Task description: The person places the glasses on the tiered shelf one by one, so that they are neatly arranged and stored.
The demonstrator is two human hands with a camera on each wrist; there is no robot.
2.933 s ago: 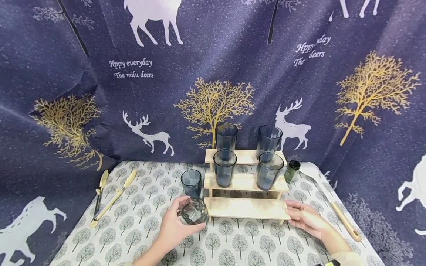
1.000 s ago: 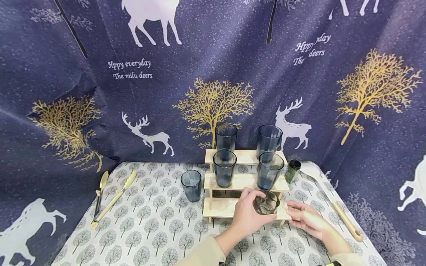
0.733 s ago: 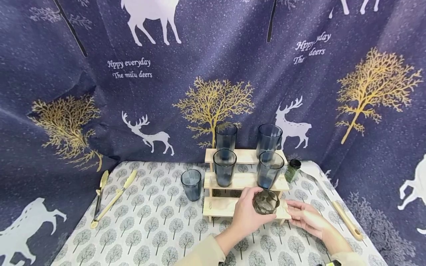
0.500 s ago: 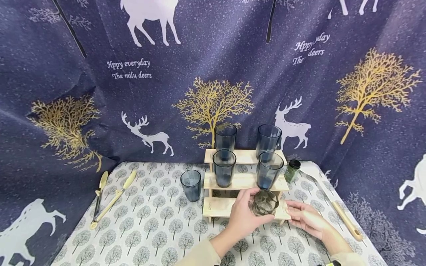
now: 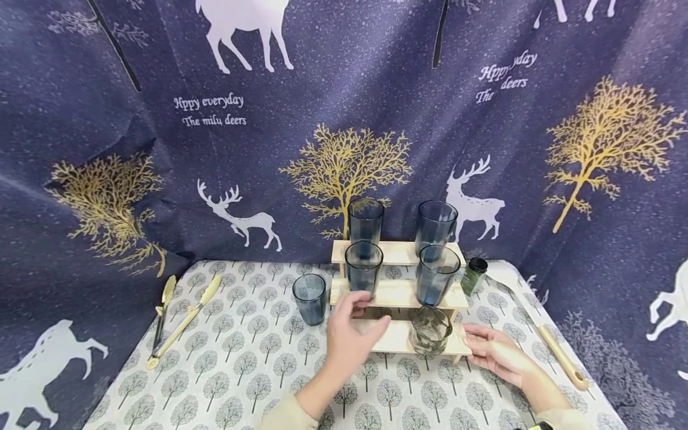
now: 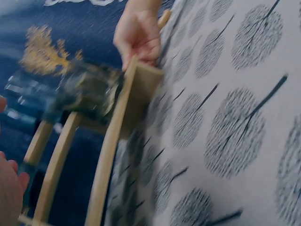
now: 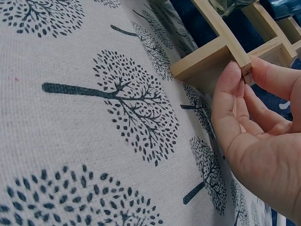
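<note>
A wavy-sided, smoky glass (image 5: 430, 331) stands on the right part of the lowest step of the three-tier wooden rack (image 5: 395, 337). To its left, apart from it, my left hand (image 5: 346, 340) hovers in front of the rack with fingers and thumb spread and nothing between them. The right hand (image 5: 497, 355) pinches the right end of that lowest step; in the right wrist view its thumb and fingers (image 7: 228, 89) close on the board's corner. On the middle step stand two blue-grey glasses (image 5: 362, 275) (image 5: 436, 278), and two more, taller ones (image 5: 365, 224) (image 5: 434, 230) on the top step.
Another blue-grey glass (image 5: 310, 301) stands on the tree-print cloth (image 5: 231, 382) left of the rack. Tongs (image 5: 185, 322) lie at the far left. A dark-lidded jar (image 5: 473, 276) and a spatula (image 5: 559, 355) are at the right. A deer-print curtain (image 5: 258, 161) hangs behind.
My left hand carried the smoky glass from left of the rack onto the lowest step, released it and drew back leftward. The right hand has stayed on the rack's end.
</note>
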